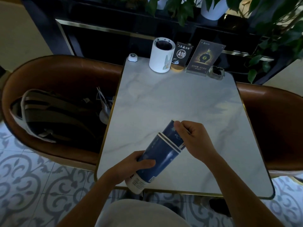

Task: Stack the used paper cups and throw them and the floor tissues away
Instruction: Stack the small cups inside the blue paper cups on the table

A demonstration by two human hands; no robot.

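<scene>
A stack of blue paper cups lies tilted above the near part of the white marble table, held between both hands. My left hand grips the lower cup near its white bottom end. My right hand holds the upper cup, thumb on its side near the rim, pushed partly into the others. Several white rims show where the cups nest. No floor tissues are visible in this view.
At the table's far edge stand a white cylindrical holder, an A10 table sign, a menu card stand, an ashtray and a call button. A brown chair at left holds a dark backpack; another brown chair sits right. Patterned tile floor below.
</scene>
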